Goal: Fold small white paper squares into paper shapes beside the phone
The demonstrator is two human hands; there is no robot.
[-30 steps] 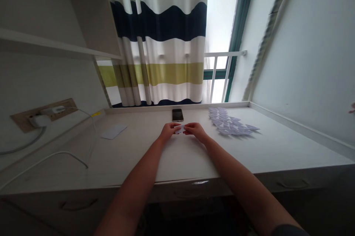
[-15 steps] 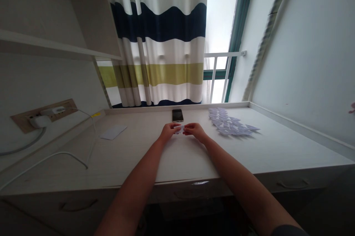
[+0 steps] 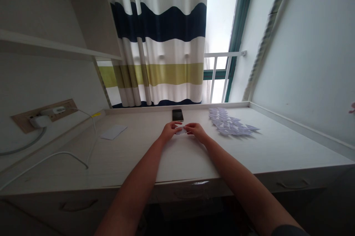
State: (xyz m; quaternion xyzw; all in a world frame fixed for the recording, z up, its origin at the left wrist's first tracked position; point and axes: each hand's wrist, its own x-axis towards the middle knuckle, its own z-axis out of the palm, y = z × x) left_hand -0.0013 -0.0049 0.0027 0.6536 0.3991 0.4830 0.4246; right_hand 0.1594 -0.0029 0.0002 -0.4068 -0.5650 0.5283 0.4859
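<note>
A small piece of white paper [image 3: 181, 131] is between my hands, just above or on the desk; its folds are too small to make out. My left hand [image 3: 168, 131] grips its left side, thumb and fingers pinching. At the opposite side, my right hand [image 3: 195, 130] pinches the paper with its fingertips. Directly beyond my hands lies a dark-screened phone [image 3: 178, 115]. Many folded white paper triangles [image 3: 231, 123] lie in overlapping rows to the right. Off to the left is a flat stack or sheet of white paper [image 3: 113, 131].
The pale desk [image 3: 183, 162] has a raised rim at its back and sides. A white cable [image 3: 74, 156] runs over its left part from plugs in the wall socket [image 3: 44, 114]. A striped curtain [image 3: 172, 25] hangs behind, and a shelf [image 3: 55, 45] juts out at upper left.
The paper has turned slightly between my fingers and shows a different face. My left fingers have lifted and shifted a little. The phone, the triangles and the other paper have stayed put.
</note>
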